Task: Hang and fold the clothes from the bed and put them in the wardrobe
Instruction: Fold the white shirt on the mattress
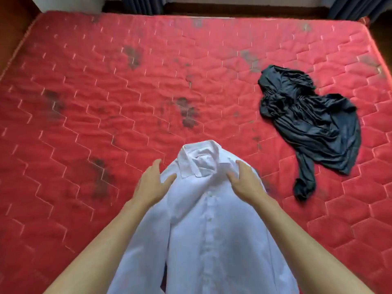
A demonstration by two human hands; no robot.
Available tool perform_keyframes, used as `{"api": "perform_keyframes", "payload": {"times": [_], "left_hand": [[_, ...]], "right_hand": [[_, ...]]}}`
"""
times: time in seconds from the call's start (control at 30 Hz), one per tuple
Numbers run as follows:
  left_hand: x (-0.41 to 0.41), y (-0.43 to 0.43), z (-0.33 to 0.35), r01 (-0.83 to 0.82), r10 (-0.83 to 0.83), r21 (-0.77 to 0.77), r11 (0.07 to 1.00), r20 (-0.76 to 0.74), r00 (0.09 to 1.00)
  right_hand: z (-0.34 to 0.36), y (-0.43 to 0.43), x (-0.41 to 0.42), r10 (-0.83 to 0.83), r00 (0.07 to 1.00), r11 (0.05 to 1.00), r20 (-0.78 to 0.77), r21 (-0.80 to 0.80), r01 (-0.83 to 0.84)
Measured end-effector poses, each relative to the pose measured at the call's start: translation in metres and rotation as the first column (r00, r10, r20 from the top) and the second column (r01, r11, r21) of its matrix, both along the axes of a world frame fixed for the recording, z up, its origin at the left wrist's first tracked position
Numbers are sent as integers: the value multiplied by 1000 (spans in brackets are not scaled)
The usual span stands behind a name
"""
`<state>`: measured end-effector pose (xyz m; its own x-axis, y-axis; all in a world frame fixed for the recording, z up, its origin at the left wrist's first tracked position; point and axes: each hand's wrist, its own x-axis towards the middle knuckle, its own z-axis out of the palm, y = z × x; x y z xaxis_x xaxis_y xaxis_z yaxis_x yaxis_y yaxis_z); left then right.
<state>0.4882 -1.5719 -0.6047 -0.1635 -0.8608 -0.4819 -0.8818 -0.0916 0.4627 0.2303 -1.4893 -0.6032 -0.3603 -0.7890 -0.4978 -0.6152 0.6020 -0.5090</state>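
Observation:
A white button-up shirt [203, 219] hangs in front of me over the near part of the red mattress [106, 92], collar up and buttons facing me. My left hand [151, 183] rests against its left shoulder with fingers spread. My right hand [244, 179] lies on the right shoulder beside the collar, fingers spread too. Whatever holds the shirt up from inside is hidden. A crumpled dark blue garment [311, 122] lies on the mattress to the right.
The quilted red mattress has dark stains and fills most of the view. Dark curtains [142, 5] hang at the far side, with a second curtain [350, 7] at the far right. A wooden floor edge [12, 28] shows at the left.

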Motion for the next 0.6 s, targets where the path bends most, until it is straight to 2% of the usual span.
{"api": "perform_keyframes", "payload": {"times": [0.13, 0.23, 0.33, 0.5, 0.6], "left_hand": [[33, 81, -62, 70, -98, 116, 991, 254, 962], [65, 132, -83, -19, -62, 190, 982, 409, 910], [94, 156, -93, -128, 47, 192, 973, 377, 925], [135, 137, -90, -118, 101, 33, 992, 324, 941], [173, 97, -87, -65, 110, -144, 987, 327, 939]], "right_hand": [[-72, 93, 23, 157, 976, 985, -149, 91, -145], [-99, 157, 51, 287, 945, 946, -158, 200, -254], [-108, 186, 78, 338, 929, 929, -150, 211, -304], [-96, 172, 151, 259, 961, 966, -96, 20, -258], [-91, 155, 204, 315, 948, 948, 51, 36, -317]]}}
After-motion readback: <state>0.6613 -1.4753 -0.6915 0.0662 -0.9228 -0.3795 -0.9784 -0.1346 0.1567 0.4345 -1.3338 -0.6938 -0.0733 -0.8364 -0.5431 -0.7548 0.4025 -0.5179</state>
